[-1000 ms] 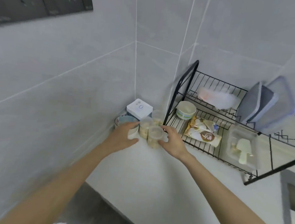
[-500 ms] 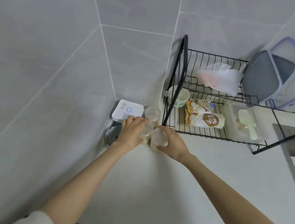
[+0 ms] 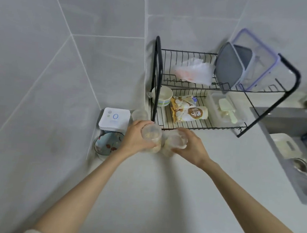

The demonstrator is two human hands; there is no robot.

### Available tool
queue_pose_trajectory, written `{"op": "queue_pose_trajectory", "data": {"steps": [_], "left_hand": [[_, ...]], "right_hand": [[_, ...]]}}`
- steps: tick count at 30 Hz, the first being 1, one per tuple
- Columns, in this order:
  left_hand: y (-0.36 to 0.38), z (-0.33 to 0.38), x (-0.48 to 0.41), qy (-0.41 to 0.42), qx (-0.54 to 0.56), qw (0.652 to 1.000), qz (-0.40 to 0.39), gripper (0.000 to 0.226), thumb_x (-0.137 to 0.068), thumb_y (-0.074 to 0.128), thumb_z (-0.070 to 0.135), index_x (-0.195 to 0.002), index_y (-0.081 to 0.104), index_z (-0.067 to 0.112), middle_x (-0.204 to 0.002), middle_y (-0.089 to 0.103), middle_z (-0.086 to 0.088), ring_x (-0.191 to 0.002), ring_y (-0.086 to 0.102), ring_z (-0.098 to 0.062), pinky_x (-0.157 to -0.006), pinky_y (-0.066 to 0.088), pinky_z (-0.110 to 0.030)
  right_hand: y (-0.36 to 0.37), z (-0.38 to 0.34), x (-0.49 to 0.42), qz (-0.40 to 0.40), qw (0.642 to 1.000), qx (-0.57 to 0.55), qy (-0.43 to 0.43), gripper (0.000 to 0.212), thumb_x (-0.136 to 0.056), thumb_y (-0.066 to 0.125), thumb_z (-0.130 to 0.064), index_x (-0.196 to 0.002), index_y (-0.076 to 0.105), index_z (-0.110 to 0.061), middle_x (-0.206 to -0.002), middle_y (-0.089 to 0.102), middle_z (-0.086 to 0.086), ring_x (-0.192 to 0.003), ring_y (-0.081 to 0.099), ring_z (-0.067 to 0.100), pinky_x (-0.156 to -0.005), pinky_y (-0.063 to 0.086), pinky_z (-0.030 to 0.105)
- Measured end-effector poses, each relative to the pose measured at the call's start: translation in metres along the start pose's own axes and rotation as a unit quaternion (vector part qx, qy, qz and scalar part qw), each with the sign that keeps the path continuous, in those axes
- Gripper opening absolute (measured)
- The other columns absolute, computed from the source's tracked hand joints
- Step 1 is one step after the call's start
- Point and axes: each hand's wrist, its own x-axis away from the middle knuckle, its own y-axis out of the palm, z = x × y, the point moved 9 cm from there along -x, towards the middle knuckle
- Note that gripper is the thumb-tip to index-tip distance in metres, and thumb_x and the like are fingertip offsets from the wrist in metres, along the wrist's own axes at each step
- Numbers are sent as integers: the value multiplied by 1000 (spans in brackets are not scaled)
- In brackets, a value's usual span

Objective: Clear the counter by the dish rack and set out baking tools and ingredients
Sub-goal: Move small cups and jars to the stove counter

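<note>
Left hand (image 3: pixel 135 137) fingers curled round one clear jar (image 3: pixel 151 134); right hand (image 3: pixel 192 147) fingers grip a second jar (image 3: pixel 176 141), above the bench (image 3: pixel 161 191).

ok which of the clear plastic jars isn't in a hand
The small clear plastic jar standing between the white digital scale and the black wire dish rack. The other two are held, one in the left hand, one in the right hand.
</note>
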Motion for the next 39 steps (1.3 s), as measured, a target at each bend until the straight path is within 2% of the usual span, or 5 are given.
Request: {"op": "queue_pose_trajectory", "data": {"steps": [11, 20, 24, 34, 39], "left_hand": [[116, 165, 16, 58, 154, 979, -123, 81, -48, 93, 18, -118, 54, 30, -117, 54, 11, -110, 56, -11, -76, 55, -24], [280, 345, 74, 136, 186, 943, -240, 79, -51, 94, 21, -118, 52, 25, -115, 57, 13, -105, 58, -8, -84, 57, -37], [355, 424, 113, 177, 187, 920, -296, 79, -53, 92, 17, -118, 47, 24, -117, 54, 9, -106, 55, -8, -84, 52, -24], [529, 587, 204, 286, 161, 834, -442, 77, -50, 93, 27, -115, 53, 22, -117, 59, 9, -109, 57, -8, -90, 54, -36], [618, 665, 254, 339, 158, 774, -511, 75, -54, 92, 24, -117, 52, 19, -116, 56, 9, -108, 56, -7, -81, 46, -14]], "right_hand": [[-165, 85, 120, 160, 984, -56, 53, 72, -68, 82, -26, -131, 47, -28, -120, 58, -4, -104, 55, 14, -90, 50, 34], [-317, 186, 286, 308, 942, -90, 98, 67, -68, 83, -24, -125, 48, -26, -112, 59, -10, -104, 58, 14, -86, 53, 34], [-374, 230, 371, 386, 908, -89, 136, 68, -66, 85, -24, -124, 50, -24, -110, 59, -10, -105, 57, 8, -82, 52, 24], [-466, 325, 552, 540, 799, -122, 234, 76, -63, 87, -24, -129, 51, -16, -122, 59, -5, -112, 55, 7, -94, 48, 26], [-510, 377, 629, 595, 747, -118, 274, 73, -63, 87, -21, -127, 52, -18, -119, 59, -8, -110, 54, 3, -91, 46, 19]]}}
